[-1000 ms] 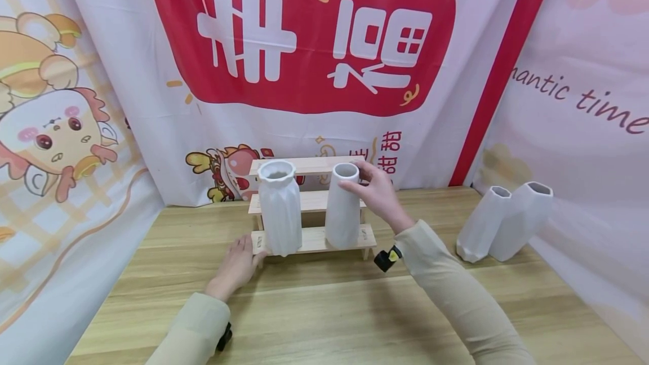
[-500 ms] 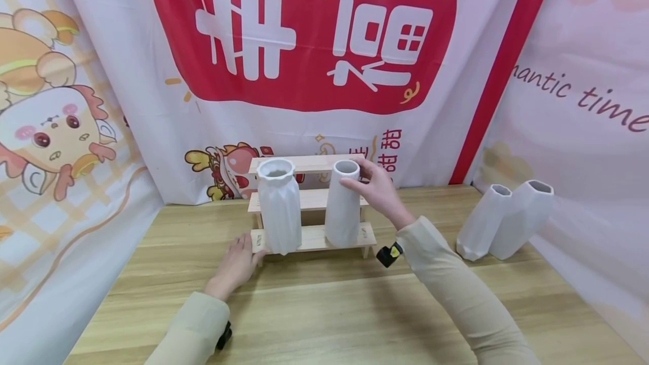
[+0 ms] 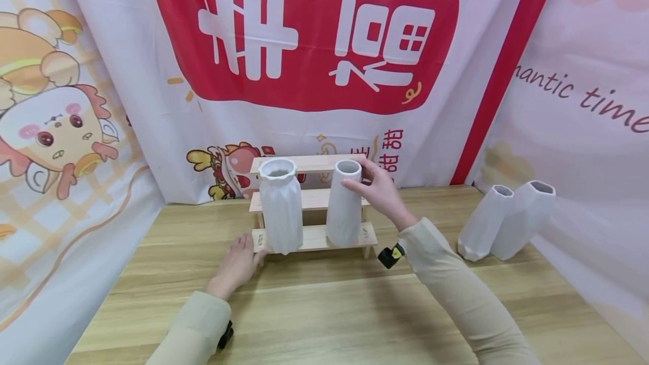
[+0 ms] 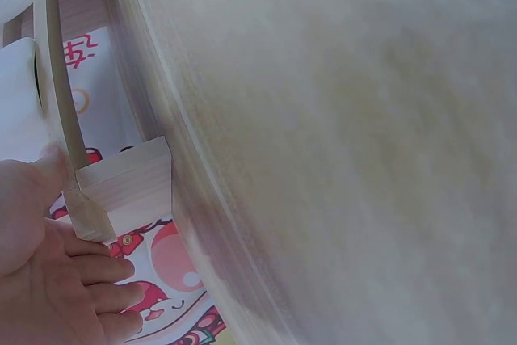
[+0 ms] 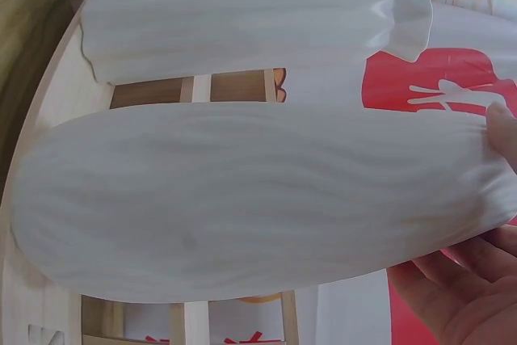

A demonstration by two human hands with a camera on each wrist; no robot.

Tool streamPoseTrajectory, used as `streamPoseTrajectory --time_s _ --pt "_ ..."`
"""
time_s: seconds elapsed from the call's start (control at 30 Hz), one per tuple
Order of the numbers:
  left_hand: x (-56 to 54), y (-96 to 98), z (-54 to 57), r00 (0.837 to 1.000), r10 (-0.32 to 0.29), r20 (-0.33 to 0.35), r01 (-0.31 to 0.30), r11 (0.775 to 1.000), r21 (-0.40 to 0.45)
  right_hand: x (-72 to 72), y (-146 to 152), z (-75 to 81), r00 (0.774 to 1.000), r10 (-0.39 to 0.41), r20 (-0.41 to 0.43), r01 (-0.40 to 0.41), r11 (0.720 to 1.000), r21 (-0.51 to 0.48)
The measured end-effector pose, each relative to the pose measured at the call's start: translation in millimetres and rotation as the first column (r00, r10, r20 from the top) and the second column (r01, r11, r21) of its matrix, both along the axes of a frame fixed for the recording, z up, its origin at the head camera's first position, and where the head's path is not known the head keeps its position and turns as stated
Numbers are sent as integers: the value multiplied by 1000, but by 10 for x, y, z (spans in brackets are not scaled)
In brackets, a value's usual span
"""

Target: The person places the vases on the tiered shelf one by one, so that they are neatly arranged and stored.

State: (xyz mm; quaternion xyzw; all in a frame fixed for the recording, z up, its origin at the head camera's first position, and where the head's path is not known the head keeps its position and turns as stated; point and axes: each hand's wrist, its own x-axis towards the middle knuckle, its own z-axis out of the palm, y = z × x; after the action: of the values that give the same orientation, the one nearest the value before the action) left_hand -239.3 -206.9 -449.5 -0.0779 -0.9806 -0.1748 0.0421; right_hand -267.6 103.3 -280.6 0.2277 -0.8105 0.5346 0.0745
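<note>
A three-tier wooden stand (image 3: 315, 200) holds two white vases on its lowest tier. The tapered, faintly rippled vase (image 3: 343, 213) stands upright at the right, and my right hand (image 3: 377, 191) holds it near the rim. In the right wrist view, its thumb and fingers lie on either side of that vase (image 5: 242, 199). At the left stands a pleated vase (image 3: 281, 213) with a wavy rim, apart from both hands. My left hand (image 3: 235, 263) grips the left end of the lowest tier. The left wrist view shows its thumb and fingers about the board's end (image 4: 90, 217).
Two faceted white vases, a narrower one (image 3: 484, 224) and a wider one (image 3: 524, 221), stand close together on the wooden table (image 3: 324, 314) at the right. Printed cloth (image 3: 309, 94) hangs behind the stand and along both sides.
</note>
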Motion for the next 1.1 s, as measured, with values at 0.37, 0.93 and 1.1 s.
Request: streamPoseTrajectory --time_s 0.37,0.93,1.1 --pt "20 20 25 1000 5 10 -5 1000 -1 -36 25 -38 1000 14 -1 -14 1000 -2" --pt "28 18 30 1000 6 13 -6 1000 4 -270 281 -261 1000 -19 -1 19 1000 -17" --pt "23 18 30 1000 7 13 -7 1000 11 -230 369 -236 999 -45 6 45 999 -14"
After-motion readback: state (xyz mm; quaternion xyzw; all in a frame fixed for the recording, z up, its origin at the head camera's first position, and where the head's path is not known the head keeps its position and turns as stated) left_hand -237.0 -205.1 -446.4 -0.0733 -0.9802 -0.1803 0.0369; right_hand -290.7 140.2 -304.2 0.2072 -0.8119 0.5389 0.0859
